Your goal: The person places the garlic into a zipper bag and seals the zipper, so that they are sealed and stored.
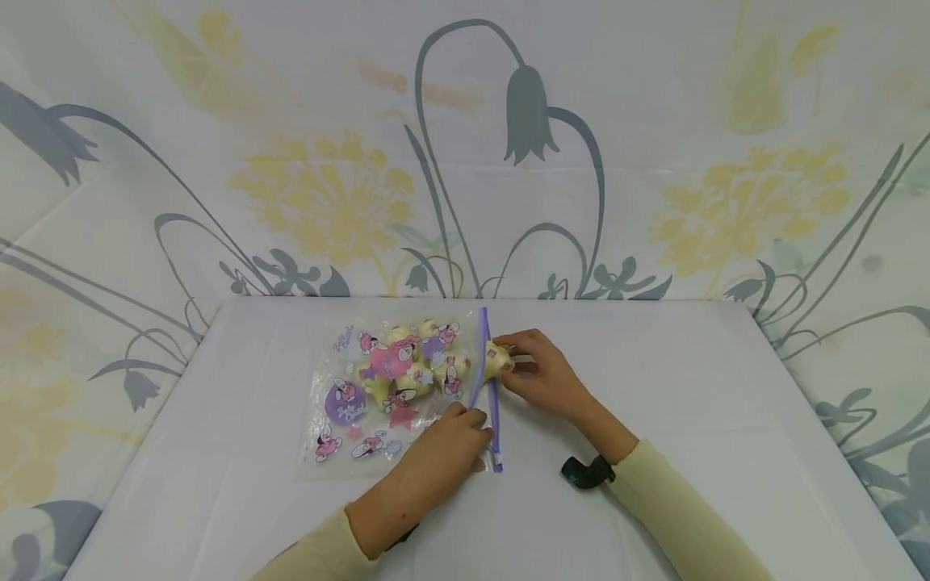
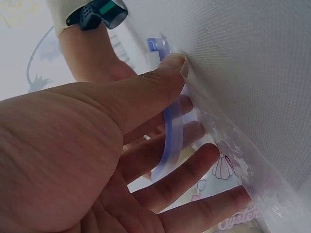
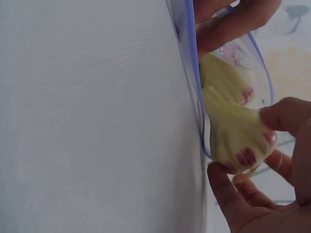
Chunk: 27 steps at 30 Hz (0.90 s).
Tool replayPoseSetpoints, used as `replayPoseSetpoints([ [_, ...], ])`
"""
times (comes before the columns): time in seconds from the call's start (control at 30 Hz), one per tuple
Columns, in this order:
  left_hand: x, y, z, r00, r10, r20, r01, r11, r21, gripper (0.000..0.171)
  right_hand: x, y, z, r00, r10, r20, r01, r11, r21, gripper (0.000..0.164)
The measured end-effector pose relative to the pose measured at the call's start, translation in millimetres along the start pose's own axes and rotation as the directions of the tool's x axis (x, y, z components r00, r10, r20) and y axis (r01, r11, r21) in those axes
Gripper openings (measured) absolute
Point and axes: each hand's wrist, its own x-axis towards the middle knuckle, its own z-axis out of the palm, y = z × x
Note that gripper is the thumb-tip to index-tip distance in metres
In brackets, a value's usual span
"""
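A clear zip bag (image 1: 345,403) with pink and purple cartoon prints lies flat on the table, its purple-edged mouth to the right. Several pale garlic bulbs (image 1: 414,378) lie inside it. At the mouth my right hand (image 1: 545,375) holds one garlic bulb (image 3: 240,128) between thumb and fingers, its stem end pointing into the bag. Purple-red patches mark its skin. My left hand (image 1: 450,452) pinches the bag's edge near the mouth; in the left wrist view its thumb lies on one side of the film and the fingers on the other.
A white cloth covers the table (image 1: 203,484). Behind it hangs a flower-patterned backdrop (image 1: 479,161), which also runs down both sides. A dark wrist camera (image 1: 587,473) is strapped to the right wrist.
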Motion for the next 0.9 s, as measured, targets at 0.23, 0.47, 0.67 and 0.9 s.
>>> replayPoseSetpoints([
  [0.23, -0.7, 0.2, -0.2, 1.000, 0.007, -0.011, -0.007, 1.000, 0.025, 0.036, 6.2, 7.2, 10.3, 0.999, -0.049, -0.014, 0.049, 0.998, -0.032, 0.051],
  [0.47, -1.0, 1.6, -2.9, 1.000, 0.012, -0.019, -0.011, 0.999, 0.044, 0.036, 12.7, 7.7, 15.8, 0.997, -0.065, -0.033, 0.064, 0.997, -0.051, 0.050],
  [0.67, -2.0, 2.5, -4.3, 1.000, 0.005, -0.019, -0.004, 1.000, 0.029, 0.036, 17.2, 10.5, 17.9, 0.992, -0.112, -0.051, 0.106, 0.989, -0.104, 0.049],
  [0.9, -1.7, 1.9, -1.8, 1.000, 0.009, -0.030, -0.008, 1.000, 0.029, 0.037, 22.3, 15.9, 22.5, 0.988, -0.157, -0.014, 0.156, 0.987, -0.035, 0.045],
])
